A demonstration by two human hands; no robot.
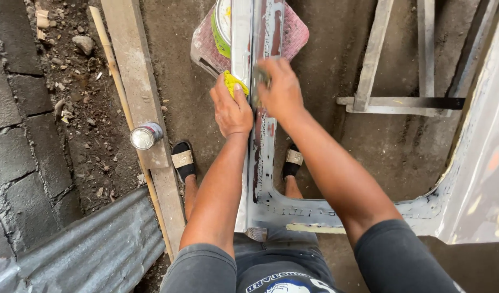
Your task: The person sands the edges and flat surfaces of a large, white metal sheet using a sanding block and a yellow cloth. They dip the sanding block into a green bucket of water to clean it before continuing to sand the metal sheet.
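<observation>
A long grey metal body panel (267, 157) with red and bare patches runs away from me between my legs. My left hand (231, 111) rests on its left edge, closed on a yellow scrap of cloth or sponge (234, 82). My right hand (282, 89) presses a small dark sanding piece (261, 76) against the panel's middle strip; most of that piece is hidden under my fingers. The two hands lie side by side, nearly touching.
A pink upturned crate (294, 33) with a white and green tub (222, 24) supports the panel's far end. A small tin can (145, 135) sits on a wooden plank (138, 87) at left. Corrugated sheet (92, 252) lies lower left; a wooden frame (401, 103) lies right.
</observation>
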